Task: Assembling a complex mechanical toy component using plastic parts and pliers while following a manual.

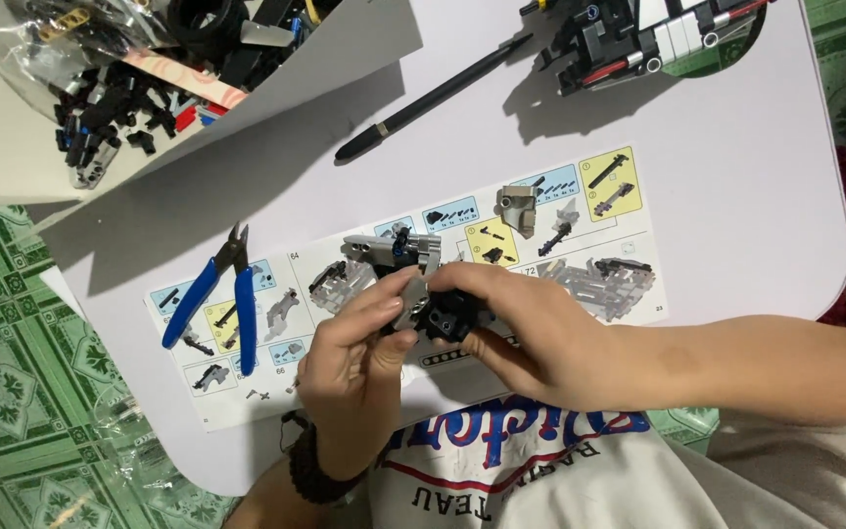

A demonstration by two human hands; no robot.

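Both hands meet over the table's point(736, 196) near edge: left hand point(350, 367) and right hand point(531, 338) each pinch the small black-and-grey brick assembly point(433, 312) between closed fingertips. It lies crosswise between them above the instruction sheet point(560, 211), equally near both.

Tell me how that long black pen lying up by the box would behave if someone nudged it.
The black pen is slim and round-bodied, so a sideways nudge would probably roll it across the smooth white table. It looks stiff and light, likely easy to lift. It lies apart from both the left hand and right hand, which hold a small grey-and-black brick assembly.
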